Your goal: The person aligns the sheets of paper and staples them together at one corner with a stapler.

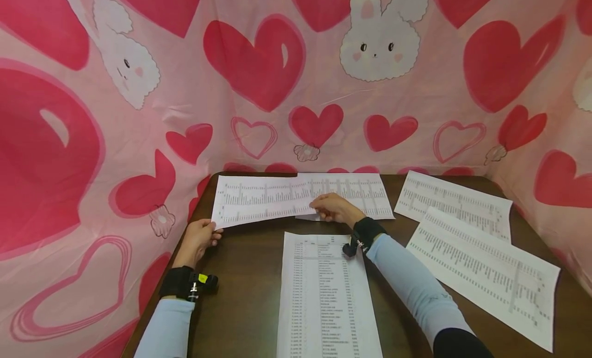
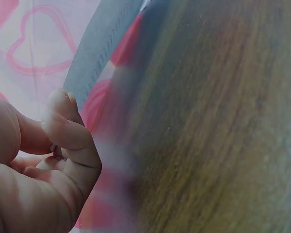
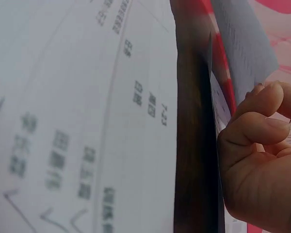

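Note:
A white printed sheet lies across the far left of the dark wooden table, lifted slightly. My left hand pinches its near left corner; in the left wrist view the fingers curl at the sheet's edge. My right hand pinches the same sheet's right end, where it overlaps a second sheet. In the right wrist view the curled fingers hold the paper's edge. Another printed sheet lies lengthwise just in front of me.
Two more printed sheets lie at an angle on the right of the table. A pink cloth with red hearts and white bunnies hangs closely round the back and both sides.

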The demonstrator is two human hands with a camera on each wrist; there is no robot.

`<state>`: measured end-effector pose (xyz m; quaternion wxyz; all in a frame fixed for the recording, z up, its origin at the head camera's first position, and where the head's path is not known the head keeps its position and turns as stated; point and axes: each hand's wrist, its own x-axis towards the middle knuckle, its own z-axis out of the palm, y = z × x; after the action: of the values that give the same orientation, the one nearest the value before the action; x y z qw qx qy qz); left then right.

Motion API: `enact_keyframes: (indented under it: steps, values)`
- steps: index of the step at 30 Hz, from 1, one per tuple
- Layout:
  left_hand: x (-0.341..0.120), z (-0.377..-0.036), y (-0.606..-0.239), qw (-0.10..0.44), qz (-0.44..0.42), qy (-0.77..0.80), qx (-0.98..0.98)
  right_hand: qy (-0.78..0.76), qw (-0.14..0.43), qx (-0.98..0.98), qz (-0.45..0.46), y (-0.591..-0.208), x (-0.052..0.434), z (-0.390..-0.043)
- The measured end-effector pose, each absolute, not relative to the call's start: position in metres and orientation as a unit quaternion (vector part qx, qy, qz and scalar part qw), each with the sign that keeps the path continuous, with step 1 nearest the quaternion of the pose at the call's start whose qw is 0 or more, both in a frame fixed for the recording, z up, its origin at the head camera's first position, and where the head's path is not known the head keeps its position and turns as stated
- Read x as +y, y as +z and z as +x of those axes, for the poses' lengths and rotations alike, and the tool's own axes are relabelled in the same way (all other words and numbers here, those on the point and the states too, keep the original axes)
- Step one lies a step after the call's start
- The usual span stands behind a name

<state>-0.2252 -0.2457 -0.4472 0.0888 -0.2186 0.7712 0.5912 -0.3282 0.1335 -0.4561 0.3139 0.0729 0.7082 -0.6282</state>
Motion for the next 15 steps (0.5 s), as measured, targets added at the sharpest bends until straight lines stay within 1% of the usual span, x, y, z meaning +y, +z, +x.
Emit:
enact_keyframes:
  steps: [15]
  values:
    - [-0.2519,-0.2207,-0.4401,0.086,-0.219,0.605,0.761,-0.623,0.315,0.715,0.047,-0.4511,0.1326,-0.3239]
